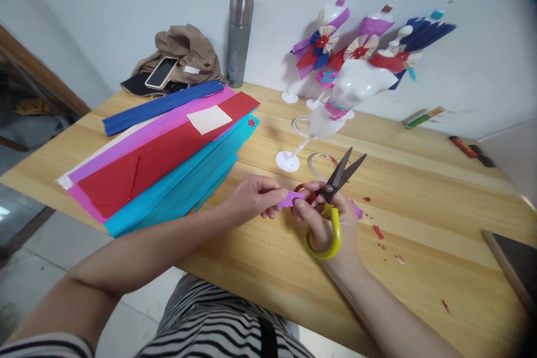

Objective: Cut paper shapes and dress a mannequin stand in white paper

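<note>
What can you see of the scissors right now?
The scissors have dark metal blades and a yellow-green plastic handle loop. The blades stand open in a narrow V, tips pointing up and away, above the wooden table. The right hand grips them, fingers through the loop. A purple paper piece, pinched by the left hand, sits beside the pivot; contact is unclear.

Wooden table [419, 179] bearing: stacked crepe paper sheets [168, 156] in blue, pink, red, turquoise; steel flask [240, 39] at the back; brown cloth [187, 50] with phone [161, 72]; paper-decorated white figures [356, 78]; red paper scraps [377, 231].
</note>
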`<action>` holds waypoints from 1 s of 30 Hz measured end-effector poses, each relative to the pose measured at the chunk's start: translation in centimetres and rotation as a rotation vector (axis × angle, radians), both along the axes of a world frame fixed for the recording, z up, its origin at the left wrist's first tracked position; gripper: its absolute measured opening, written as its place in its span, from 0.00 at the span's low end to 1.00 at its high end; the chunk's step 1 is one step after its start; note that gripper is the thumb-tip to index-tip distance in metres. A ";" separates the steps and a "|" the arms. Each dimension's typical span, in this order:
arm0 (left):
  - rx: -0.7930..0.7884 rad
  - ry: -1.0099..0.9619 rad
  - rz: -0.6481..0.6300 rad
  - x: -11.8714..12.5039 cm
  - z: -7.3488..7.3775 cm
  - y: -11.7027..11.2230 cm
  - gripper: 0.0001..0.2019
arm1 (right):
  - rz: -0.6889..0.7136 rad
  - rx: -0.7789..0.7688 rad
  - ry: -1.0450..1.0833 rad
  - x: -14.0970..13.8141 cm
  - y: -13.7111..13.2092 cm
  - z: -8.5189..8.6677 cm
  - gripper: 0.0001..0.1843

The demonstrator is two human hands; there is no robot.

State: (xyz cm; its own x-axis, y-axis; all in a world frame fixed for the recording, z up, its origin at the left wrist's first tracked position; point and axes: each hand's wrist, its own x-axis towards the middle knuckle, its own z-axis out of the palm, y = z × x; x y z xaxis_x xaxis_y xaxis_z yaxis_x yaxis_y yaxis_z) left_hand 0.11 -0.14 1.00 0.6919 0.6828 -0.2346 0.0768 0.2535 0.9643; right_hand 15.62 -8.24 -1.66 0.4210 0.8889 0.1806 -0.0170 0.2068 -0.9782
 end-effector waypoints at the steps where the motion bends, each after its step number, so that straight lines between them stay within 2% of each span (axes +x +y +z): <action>1: -0.017 -0.022 -0.002 -0.1 0.0 0.0 0.18 | -0.011 0.010 -0.003 0.1 0.0 0.0 0.14; 3: -0.075 -0.060 -0.002 -0.2 0.0 0.0 0.24 | -0.033 0.028 -0.008 0.1 0.1 -0.1 0.13; 5: -0.117 -0.077 -0.019 -0.2 -0.1 0.1 0.25 | -0.053 0.037 -0.018 0.1 0.1 -0.2 0.13; 9: -0.023 -0.038 -0.035 -0.1 -0.3 0.0 0.16 | -0.045 0.058 -0.030 0.1 0.2 -0.4 0.15; 13: 0.085 -0.037 0.052 0.1 -0.1 -0.3 0.12 | 0.010 0.060 0.046 0.1 0.2 -0.6 0.15; 19: 0.417 -0.043 0.109 -0.3 0.1 -0.6 0.10 | 0.088 0.033 0.242 -0.1 0.3 -0.6 0.14; 23: 0.692 -0.006 0.117 -0.4 -0.4 -0.7 0.10 | 0.192 -0.039 0.388 -0.4 0.4 -0.2 0.16; 25: 0.770 0.013 0.104 -0.4 -0.8 -0.6 0.10 | 0.220 -0.077 0.420 -0.6 0.4 0.1 0.17; 28: 0.767 0.025 0.094 -0.4 -1.0 -0.6 0.10 | 0.213 -0.114 0.406 -0.6 0.5 0.4 0.20; 30: 0.672 0.012 0.079 -0.4 -0.8 -0.5 0.10 | 0.204 -0.116 0.383 -0.5 0.5 0.4 0.21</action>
State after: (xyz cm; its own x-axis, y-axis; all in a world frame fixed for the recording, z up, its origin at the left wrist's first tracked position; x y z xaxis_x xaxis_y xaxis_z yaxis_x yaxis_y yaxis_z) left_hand -0.25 -0.64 0.19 0.6337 0.7314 0.2519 0.0940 -0.3960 0.9134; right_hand 15.14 -7.74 -1.29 0.2525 0.9658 -0.0595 -0.4111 0.0514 -0.9101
